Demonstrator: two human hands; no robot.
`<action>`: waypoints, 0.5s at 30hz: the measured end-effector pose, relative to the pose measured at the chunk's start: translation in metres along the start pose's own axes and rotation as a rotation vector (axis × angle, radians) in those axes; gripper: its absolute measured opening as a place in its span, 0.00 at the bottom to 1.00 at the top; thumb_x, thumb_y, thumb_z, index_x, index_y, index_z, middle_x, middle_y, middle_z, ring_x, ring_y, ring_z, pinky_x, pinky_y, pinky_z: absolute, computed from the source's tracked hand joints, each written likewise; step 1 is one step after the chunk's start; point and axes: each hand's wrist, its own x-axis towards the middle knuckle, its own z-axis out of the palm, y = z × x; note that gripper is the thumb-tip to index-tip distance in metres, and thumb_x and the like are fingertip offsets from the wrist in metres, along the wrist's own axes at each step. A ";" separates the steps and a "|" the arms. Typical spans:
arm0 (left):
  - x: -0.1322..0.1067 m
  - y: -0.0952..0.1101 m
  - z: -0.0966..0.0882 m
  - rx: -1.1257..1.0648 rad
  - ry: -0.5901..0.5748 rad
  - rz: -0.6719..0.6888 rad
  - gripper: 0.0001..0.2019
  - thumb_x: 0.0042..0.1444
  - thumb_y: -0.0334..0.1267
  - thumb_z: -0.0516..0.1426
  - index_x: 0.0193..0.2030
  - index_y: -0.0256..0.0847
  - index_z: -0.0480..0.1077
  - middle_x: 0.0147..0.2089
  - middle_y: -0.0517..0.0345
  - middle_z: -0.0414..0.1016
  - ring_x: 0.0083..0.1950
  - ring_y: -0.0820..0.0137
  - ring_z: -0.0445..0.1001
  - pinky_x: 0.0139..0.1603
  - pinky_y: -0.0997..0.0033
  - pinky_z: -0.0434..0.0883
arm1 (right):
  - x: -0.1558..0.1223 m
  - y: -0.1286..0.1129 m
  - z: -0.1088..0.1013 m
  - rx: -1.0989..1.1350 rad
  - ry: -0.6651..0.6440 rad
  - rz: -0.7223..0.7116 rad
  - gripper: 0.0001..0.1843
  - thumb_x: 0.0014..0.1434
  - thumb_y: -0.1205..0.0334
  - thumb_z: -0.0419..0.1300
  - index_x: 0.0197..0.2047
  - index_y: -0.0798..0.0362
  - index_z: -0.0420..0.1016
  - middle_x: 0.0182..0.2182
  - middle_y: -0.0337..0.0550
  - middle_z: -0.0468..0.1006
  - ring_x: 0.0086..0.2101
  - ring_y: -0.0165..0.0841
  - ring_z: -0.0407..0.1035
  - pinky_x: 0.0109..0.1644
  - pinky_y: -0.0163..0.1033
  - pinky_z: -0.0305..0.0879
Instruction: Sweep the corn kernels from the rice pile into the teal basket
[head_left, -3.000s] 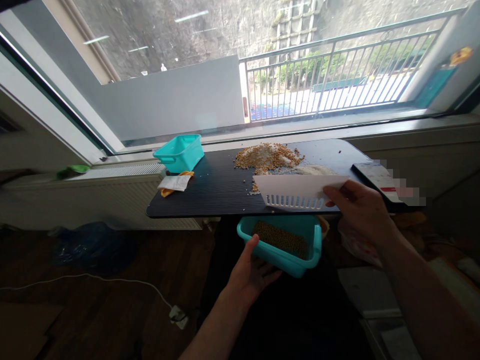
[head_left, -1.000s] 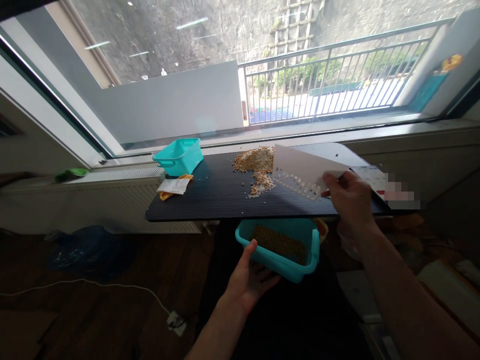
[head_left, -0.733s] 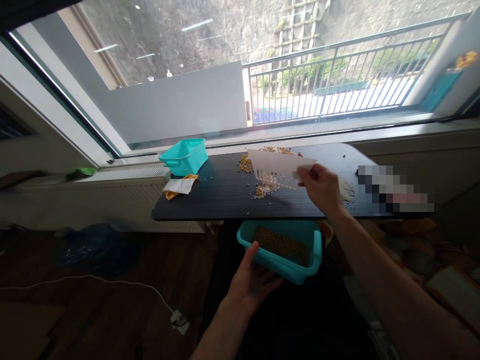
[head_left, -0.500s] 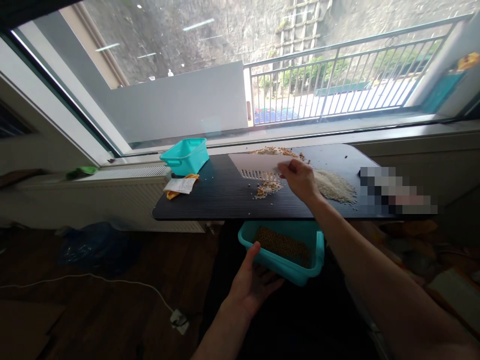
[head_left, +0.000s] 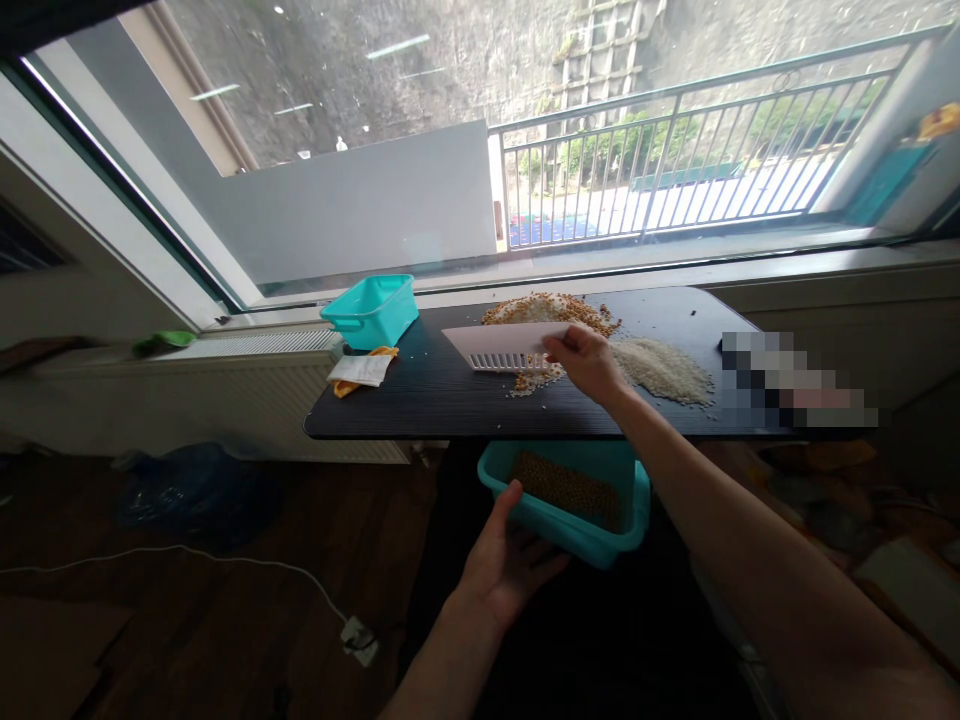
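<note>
My right hand (head_left: 583,362) pinches the right end of a flat white plastic piece with a row of slots along its lower edge (head_left: 502,343). That piece is held over a small scatter of brown beans and white grains (head_left: 534,381). Behind it lies a larger mixed pile of beans and grains (head_left: 551,306). To the right of my hand is a heap of white rice-like grains (head_left: 664,370). My left hand (head_left: 504,565) grips a turquoise plastic bin (head_left: 637,500) below the table edge, thumb at the rim and fingers underneath. Brown beans (head_left: 566,487) cover part of its bottom.
A second turquoise bin (head_left: 379,318) stands at the table's back left, near a white-and-orange packet (head_left: 361,371). The dark table (head_left: 420,415) stands against the window. A blurred item (head_left: 795,385) lies at its right end. A power strip (head_left: 360,640) is on the floor.
My right hand has moved the slotted piece left and slightly nearer to me. More of the mixed pile behind it shows. My left hand and its bin have hardly moved.
</note>
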 end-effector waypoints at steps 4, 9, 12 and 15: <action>0.000 0.000 0.001 0.002 0.000 -0.004 0.26 0.58 0.51 0.56 0.56 0.34 0.66 0.52 0.42 0.72 0.50 0.56 0.72 0.53 0.53 0.70 | -0.002 0.001 -0.008 0.014 -0.042 0.003 0.14 0.49 0.50 0.63 0.26 0.53 0.69 0.20 0.35 0.70 0.24 0.27 0.65 0.30 0.35 0.63; 0.000 0.001 0.000 0.002 -0.010 -0.013 0.26 0.58 0.51 0.57 0.56 0.34 0.67 0.53 0.41 0.72 0.52 0.55 0.72 0.54 0.53 0.70 | -0.005 0.004 -0.016 0.038 -0.078 0.008 0.16 0.47 0.49 0.65 0.27 0.53 0.71 0.21 0.35 0.71 0.25 0.28 0.67 0.31 0.36 0.67; 0.000 0.001 0.000 0.004 -0.016 -0.012 0.26 0.57 0.52 0.57 0.56 0.35 0.67 0.53 0.41 0.72 0.53 0.54 0.72 0.54 0.52 0.70 | -0.007 0.003 -0.020 0.052 -0.096 0.007 0.17 0.46 0.47 0.66 0.27 0.52 0.71 0.22 0.36 0.72 0.26 0.28 0.68 0.32 0.37 0.69; 0.000 0.001 0.000 -0.010 -0.012 -0.015 0.27 0.57 0.52 0.57 0.56 0.34 0.67 0.52 0.41 0.72 0.52 0.55 0.72 0.53 0.53 0.71 | -0.011 0.000 -0.024 0.063 -0.110 0.012 0.17 0.46 0.48 0.66 0.27 0.52 0.72 0.22 0.36 0.73 0.26 0.28 0.69 0.33 0.38 0.70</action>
